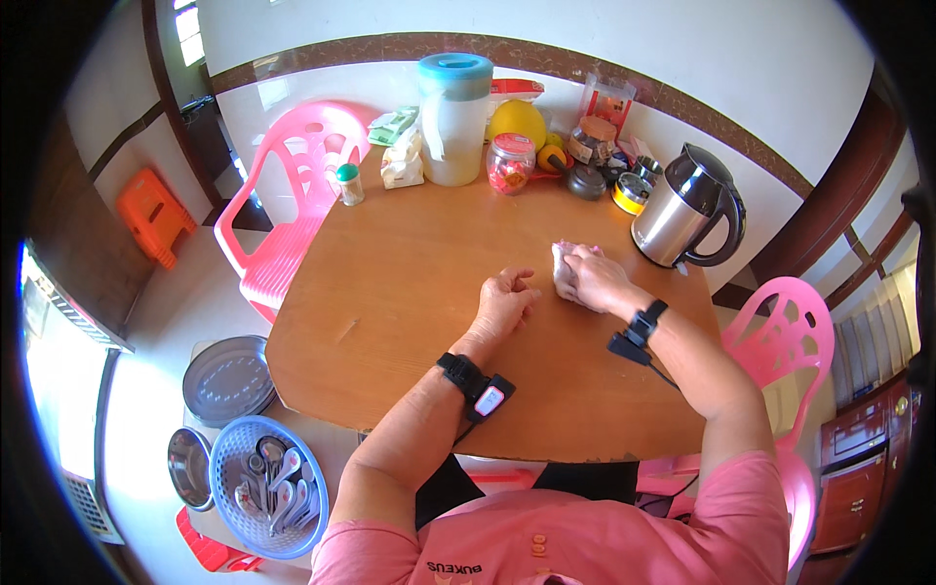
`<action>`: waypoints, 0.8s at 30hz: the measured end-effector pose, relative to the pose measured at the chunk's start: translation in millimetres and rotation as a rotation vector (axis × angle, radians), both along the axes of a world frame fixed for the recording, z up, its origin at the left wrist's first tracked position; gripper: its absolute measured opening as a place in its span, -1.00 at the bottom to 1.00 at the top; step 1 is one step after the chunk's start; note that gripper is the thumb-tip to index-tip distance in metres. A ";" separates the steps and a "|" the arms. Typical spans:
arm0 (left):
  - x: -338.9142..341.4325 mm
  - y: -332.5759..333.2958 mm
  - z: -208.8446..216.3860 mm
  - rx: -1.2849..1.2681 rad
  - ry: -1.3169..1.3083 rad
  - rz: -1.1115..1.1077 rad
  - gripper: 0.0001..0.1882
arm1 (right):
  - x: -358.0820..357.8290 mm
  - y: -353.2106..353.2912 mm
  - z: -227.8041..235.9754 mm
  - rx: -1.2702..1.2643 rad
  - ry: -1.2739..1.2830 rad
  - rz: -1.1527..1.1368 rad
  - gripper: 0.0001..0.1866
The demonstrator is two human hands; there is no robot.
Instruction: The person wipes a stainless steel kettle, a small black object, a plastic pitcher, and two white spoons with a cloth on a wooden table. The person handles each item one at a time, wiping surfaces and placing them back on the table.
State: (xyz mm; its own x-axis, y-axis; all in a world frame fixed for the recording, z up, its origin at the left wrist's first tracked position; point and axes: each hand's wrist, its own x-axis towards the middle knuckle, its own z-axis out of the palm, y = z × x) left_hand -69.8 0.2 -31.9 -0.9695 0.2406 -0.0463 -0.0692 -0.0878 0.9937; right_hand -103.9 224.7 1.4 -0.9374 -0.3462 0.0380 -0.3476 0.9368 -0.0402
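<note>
My right hand (597, 280) presses a crumpled whitish cloth with pink edging (563, 269) onto the brown wooden table (390, 292), its fingers closed over it. A short way to the left, my left hand (507, 300) hovers above or rests on the tabletop; I cannot tell which. Its fingers are loosely bent and a little apart, with nothing in them. The steel and black electric kettle (673, 210) stands beyond my right hand.
Along the table's far side stand a blue-lidded pitcher (453, 127), a jar of red sweets (510, 164), tissue packs (402, 161) and a green-capped shaker (349, 183). Pink chairs (283, 263) flank the table. A blue basket of spoons (229, 448) sits low at the left.
</note>
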 end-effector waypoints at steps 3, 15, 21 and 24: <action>-1.0 0.4 -3.0 0.022 -0.007 -0.010 -0.52 | -47.5 -12.8 9.1 -0.088 -0.124 -0.052 -0.71; -4.4 9.2 -3.5 0.029 0.036 0.104 -0.57 | -142.2 -194.3 91.8 -0.929 -0.169 0.076 -0.44; -5.5 8.5 -1.7 -0.010 0.003 0.116 -0.58 | -150.0 -217.5 108.9 -1.115 -0.374 -0.021 -0.38; -3.8 9.9 -0.2 0.051 -0.005 0.189 -0.53 | -149.8 -214.1 112.5 -1.054 -0.351 0.020 -0.36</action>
State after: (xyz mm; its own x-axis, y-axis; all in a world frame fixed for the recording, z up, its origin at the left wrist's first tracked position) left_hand -73.6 10.1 -32.1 -0.9974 0.0563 -0.0440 -0.0520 -0.1501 0.9873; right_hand -253.6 10.6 113.8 -0.9483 -0.3124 0.0560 -0.1757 0.3699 -0.9123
